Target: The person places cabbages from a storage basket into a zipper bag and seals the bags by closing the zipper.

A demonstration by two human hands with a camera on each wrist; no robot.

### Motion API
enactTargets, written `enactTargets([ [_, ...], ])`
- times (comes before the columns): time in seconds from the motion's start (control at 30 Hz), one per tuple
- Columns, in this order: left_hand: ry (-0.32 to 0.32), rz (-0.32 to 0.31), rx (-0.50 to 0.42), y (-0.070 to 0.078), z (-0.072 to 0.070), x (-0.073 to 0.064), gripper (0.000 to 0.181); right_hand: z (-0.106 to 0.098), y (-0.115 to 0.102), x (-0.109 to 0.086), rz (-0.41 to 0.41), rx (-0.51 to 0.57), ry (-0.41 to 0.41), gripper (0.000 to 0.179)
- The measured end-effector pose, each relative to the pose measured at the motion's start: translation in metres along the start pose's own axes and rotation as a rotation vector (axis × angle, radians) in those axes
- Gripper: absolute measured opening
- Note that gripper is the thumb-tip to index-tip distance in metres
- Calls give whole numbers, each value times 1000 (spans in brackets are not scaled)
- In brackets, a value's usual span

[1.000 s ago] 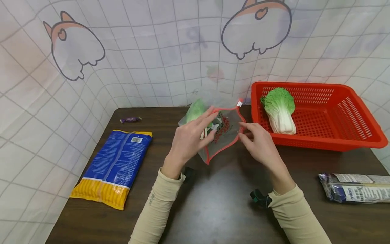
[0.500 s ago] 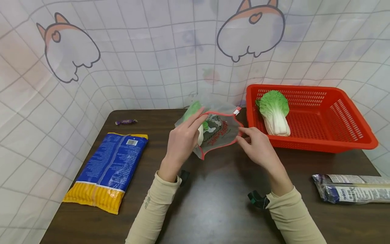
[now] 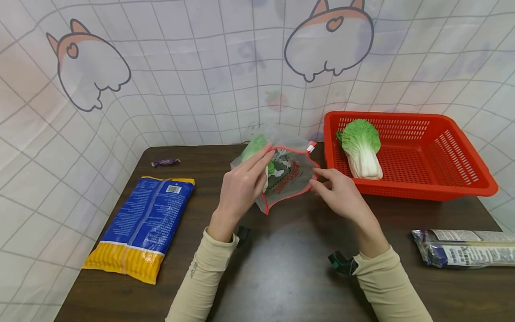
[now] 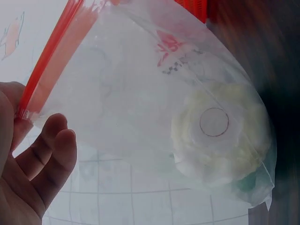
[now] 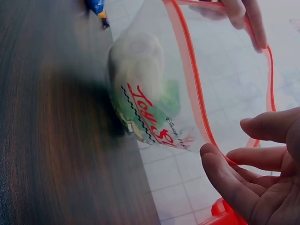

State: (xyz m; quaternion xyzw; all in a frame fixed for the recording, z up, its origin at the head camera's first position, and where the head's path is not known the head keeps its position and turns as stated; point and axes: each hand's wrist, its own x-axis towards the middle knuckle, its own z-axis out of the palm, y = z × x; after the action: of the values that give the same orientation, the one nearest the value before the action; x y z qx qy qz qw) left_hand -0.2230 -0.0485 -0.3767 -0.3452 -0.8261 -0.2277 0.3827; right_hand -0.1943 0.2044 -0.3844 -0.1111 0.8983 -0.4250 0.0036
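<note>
A clear zip bag (image 3: pixel 287 179) with a red rim stands with its mouth spread towards me. Inside it lies a Chinese cabbage (image 4: pixel 220 140), its pale round base showing through the plastic. My left hand (image 3: pixel 241 185) holds the rim on the left side of the mouth, fingers pointing up and away. On the opposite side, my right hand (image 3: pixel 339 192) grips the rim; in the right wrist view the red edge (image 5: pixel 194 75) runs down to the fingertips (image 5: pixel 208 150). Red lettering (image 5: pixel 150 117) marks the bag's side.
A red basket (image 3: pixel 438 194) at the back right holds another Chinese cabbage (image 3: pixel 362 150). The blue and yellow packet (image 3: pixel 142 226) lies left, a small purple-wrapped candy (image 3: pixel 166 162) behind it. At right lies a clear-and-white package (image 3: pixel 466 250). A patterned curtain (image 3: pixel 193 89) hangs behind the table (image 3: pixel 281 277).
My left thumb, earlier stretched across the bag's mouth, has gone out of sight behind the hand. The head view has shifted slightly. Both hands stay at the rim, nearly still over the last half second.
</note>
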Motion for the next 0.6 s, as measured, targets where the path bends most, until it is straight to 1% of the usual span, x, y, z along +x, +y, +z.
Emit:
enactTargets([
  [0.07,-20,1,-18,-1,1,-1,42,0,0,0,7,-1,-7,46],
  [0.2,-85,-12,-60,-3,2,-3,44,-1,1,-1,17,4,-21,47],
  [0.37,-151,-39,-83,-4,0,-4,52,-2,2,-1,19,10,-32,47],
  [0.5,-162,-56,-77,-3,-3,-3,58,-2,2,-1,18,22,-34,47],
  [0.6,-151,-71,-91,-3,-5,-3,59,-2,2,-2,21,31,-36,47],
])
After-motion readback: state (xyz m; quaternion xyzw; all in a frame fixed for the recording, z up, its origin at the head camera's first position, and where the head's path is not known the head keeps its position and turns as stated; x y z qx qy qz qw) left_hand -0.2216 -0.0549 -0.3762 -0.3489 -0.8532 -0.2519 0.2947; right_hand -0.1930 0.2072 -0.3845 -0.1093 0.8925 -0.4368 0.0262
